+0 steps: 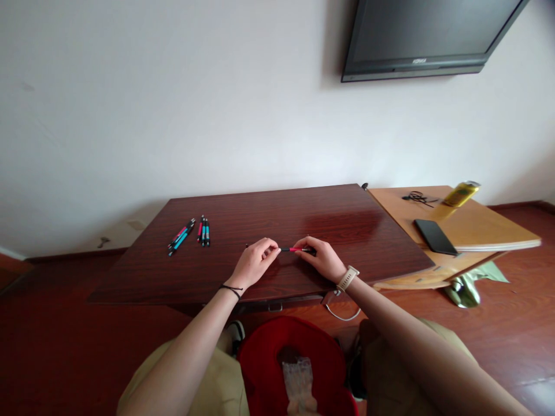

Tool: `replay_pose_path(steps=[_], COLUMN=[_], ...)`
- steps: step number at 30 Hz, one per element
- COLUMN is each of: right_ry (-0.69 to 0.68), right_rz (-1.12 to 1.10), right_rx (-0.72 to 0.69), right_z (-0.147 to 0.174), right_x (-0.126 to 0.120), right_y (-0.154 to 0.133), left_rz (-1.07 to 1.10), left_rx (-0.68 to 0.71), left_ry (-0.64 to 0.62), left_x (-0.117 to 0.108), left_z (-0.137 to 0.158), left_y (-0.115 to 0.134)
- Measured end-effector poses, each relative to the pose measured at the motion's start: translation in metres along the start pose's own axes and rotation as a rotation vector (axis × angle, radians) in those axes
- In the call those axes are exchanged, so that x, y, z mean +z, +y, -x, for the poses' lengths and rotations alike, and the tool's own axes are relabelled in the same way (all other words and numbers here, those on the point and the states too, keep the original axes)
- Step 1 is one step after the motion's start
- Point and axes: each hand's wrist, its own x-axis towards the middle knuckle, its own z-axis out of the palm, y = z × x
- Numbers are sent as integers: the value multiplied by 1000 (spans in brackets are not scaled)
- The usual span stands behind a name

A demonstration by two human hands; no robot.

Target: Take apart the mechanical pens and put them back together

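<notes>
A slim black-and-pink pen lies level between my hands, just above the front part of the dark wooden table. My left hand pinches its black part with thumb and fingertips. On the pink side, my right hand is closed around the other end. The fingers hide both ends, so I cannot tell whether the pen is in one piece. To the left lies a group of blue and pink pens, with a second small group of pens beside it.
A lighter wooden table adjoins on the right, carrying a black phone, a coiled black cable and a yellow can. Below me is a red stool with a clear plastic bag on it. A television hangs on the wall.
</notes>
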Motion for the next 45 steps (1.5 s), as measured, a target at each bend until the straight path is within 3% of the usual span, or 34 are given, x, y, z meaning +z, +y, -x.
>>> replay_pose_path(steps=[12,20,26,45], right_ry=[-2,1,5,13], right_rz=[5,-3,-9,-7], right_rx=[-6,2,-4,14], right_z=[1,0,1,2], right_x=[0,0,1,-2], right_y=[-1,1,2,3], left_rz=[-61,23,-50,-32], left_rx=[15,-26,18,-33], left_ry=[17,-39,8,39], left_x=[-1,4,-1,-17], left_z=[0,0,-1,6], left_y=[0,-1,-1,-12])
